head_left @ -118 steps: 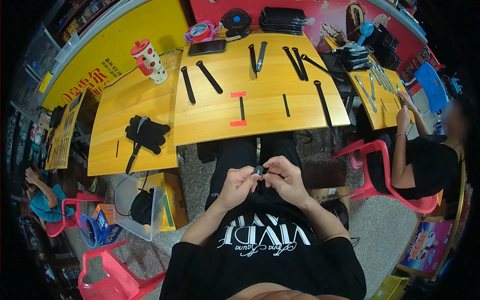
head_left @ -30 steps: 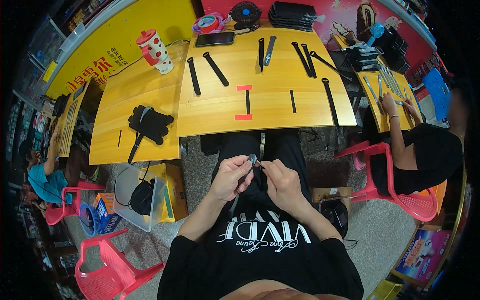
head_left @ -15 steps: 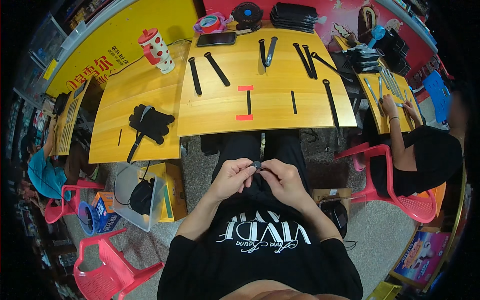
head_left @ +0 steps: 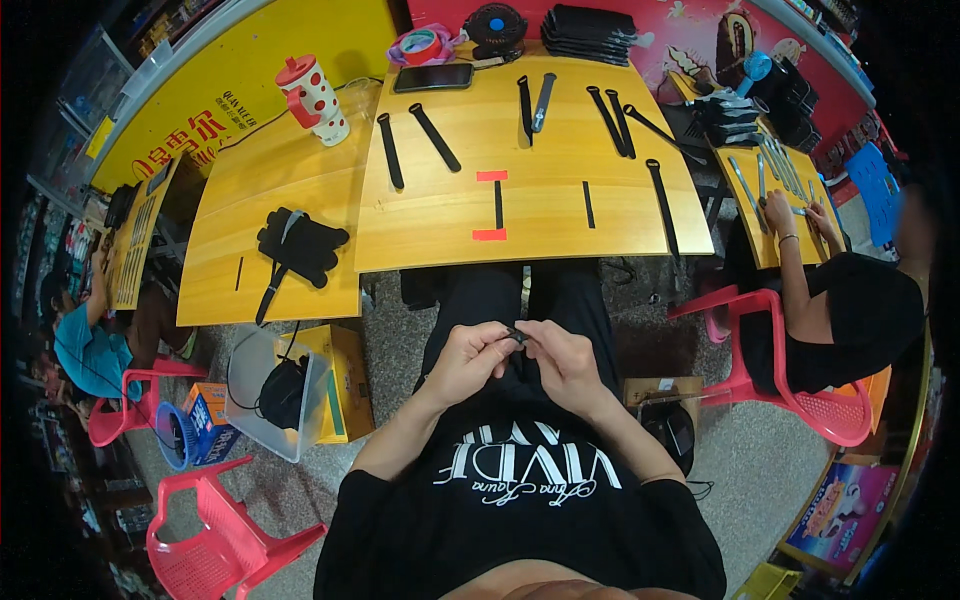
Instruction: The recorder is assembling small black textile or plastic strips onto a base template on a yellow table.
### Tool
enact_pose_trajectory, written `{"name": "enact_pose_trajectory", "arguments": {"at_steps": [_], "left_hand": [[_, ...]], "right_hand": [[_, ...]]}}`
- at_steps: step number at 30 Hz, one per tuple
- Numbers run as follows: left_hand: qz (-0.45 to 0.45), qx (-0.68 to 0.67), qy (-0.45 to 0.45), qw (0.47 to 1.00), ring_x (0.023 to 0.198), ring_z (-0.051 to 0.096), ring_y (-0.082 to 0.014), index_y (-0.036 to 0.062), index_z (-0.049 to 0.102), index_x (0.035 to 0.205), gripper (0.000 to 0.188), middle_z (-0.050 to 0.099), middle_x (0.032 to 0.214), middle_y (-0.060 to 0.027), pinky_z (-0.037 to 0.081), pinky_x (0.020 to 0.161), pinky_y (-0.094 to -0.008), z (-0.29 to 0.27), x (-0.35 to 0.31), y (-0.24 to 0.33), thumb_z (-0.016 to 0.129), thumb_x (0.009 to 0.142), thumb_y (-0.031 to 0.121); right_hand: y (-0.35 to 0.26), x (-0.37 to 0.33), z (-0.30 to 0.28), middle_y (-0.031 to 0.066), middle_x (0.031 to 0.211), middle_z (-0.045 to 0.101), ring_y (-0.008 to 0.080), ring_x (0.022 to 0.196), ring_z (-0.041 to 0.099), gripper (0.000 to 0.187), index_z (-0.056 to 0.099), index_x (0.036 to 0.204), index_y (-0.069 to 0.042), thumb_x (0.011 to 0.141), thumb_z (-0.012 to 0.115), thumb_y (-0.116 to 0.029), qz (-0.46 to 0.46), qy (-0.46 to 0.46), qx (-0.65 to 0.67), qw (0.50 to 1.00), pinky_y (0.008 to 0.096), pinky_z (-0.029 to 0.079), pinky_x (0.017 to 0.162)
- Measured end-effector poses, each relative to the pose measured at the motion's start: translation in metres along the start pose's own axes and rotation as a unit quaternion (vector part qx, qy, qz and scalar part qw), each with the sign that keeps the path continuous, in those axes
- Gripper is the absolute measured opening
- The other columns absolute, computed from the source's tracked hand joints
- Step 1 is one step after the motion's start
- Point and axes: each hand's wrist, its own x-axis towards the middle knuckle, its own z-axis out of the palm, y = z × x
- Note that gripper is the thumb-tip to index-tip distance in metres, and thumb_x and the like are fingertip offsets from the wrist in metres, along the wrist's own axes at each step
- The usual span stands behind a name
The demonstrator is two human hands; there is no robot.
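Over my lap, in front of the table edge, my left hand (head_left: pixel 470 360) and my right hand (head_left: pixel 562 362) meet with fingers pinched. Between their fingertips is a small black piece (head_left: pixel 517 337), which looks like the end of a strap; most of it is hidden by the fingers. On the wooden table (head_left: pixel 440 225) ahead lie several black straps with slotted ends, such as a left strap (head_left: pixel 434 138) and a right strap (head_left: pixel 662 205). One grey strap (head_left: pixel 543 103) lies beside a black one. Two red tape strips (head_left: pixel 490 235) bracket a short black strip (head_left: pixel 498 205).
Black gloves (head_left: pixel 300 245) lie on the left table. A phone (head_left: pixel 433 78), a small fan (head_left: pixel 495 30) and a dotted tumbler (head_left: pixel 315 105) stand farther back. A clear bin (head_left: pixel 270 390) is at lower left. Co-workers sit at side tables, one on a pink chair (head_left: pixel 830 410) at right.
My fingers have closed further over the small black piece, turning it so less shows. Both hands stay over my lap. At far left, the co-worker's arm has shifted slightly.
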Motion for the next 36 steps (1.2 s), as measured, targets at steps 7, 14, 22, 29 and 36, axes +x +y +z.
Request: {"name": "enact_pose_trajectory", "arguments": {"at_steps": [7, 14, 22, 29, 36], "left_hand": [[-0.11, -0.028, -0.012, 0.994, 0.053, 0.051, -0.0055, 0.0009, 0.063, 0.085, 0.013, 0.058, 0.064, -0.0018, 0.037, 0.046, -0.0199, 0.001, 0.006, -0.001, 0.057, 0.093, 0.008], [0.245, 0.319, 0.216, 0.89, 0.064, 0.06, -0.0161, -0.0039, 0.062, 0.087, 0.013, 0.06, 0.083, -0.011, 0.048, 0.054, -0.027, 0.023, -0.004, 0.004, 0.07, 0.077, -0.005], [0.057, 0.07, 0.101, 0.991, 0.071, 0.063, -0.0112, -0.0066, 0.062, 0.087, 0.005, 0.059, 0.086, -0.0061, 0.051, 0.057, -0.0212, 0.012, 0.002, -0.003, 0.065, 0.084, -0.004], [0.021, 0.009, 0.08, 0.997, 0.069, 0.063, -0.0105, -0.0065, 0.062, 0.086, 0.004, 0.059, 0.084, -0.0048, 0.052, 0.057, -0.0211, 0.013, 0.003, -0.012, 0.059, 0.087, -0.004], [0.103, 0.125, 0.127, 0.979, 0.064, 0.06, -0.0122, -0.006, 0.06, 0.082, 0.003, 0.059, 0.083, -0.0086, 0.047, 0.053, -0.0238, 0.02, 0.002, -0.017, 0.057, 0.084, -0.006]], "right_hand": [[0.002, -0.002, -0.008, 0.0138, 0.081, 0.062, 0.0203, 0.064, 0.061, 0.024, 0.061, 0.109, 0.003, 0.088, 0.052, 0.008, 0.219, -0.064, 0.215, 0.95, 0.0294, 0.05, 0.058], [0.001, -0.002, 0.006, 0.0175, 0.08, 0.056, 0.0316, 0.065, 0.06, 0.026, 0.06, 0.105, 0.007, 0.08, 0.055, 0.009, 0.023, 0.063, -0.053, 0.996, 0.0358, 0.049, 0.056], [-0.002, -0.007, 0.009, 0.0192, 0.085, 0.056, 0.0356, 0.067, 0.061, 0.029, 0.059, 0.104, 0.009, 0.075, 0.055, 0.01, -0.016, 0.023, -0.112, 0.993, 0.0396, 0.05, 0.057], [0.001, -0.009, 0.012, 0.019, 0.084, 0.057, 0.0347, 0.067, 0.061, 0.03, 0.059, 0.103, 0.009, 0.074, 0.054, 0.012, -0.005, 0.022, -0.114, 0.993, 0.0376, 0.051, 0.057], [0.003, -0.007, 0.009, 0.0186, 0.082, 0.056, 0.0365, 0.067, 0.061, 0.024, 0.058, 0.1, 0.006, 0.077, 0.054, 0.01, 0.021, 0.017, -0.067, 0.997, 0.0393, 0.049, 0.058]]}}
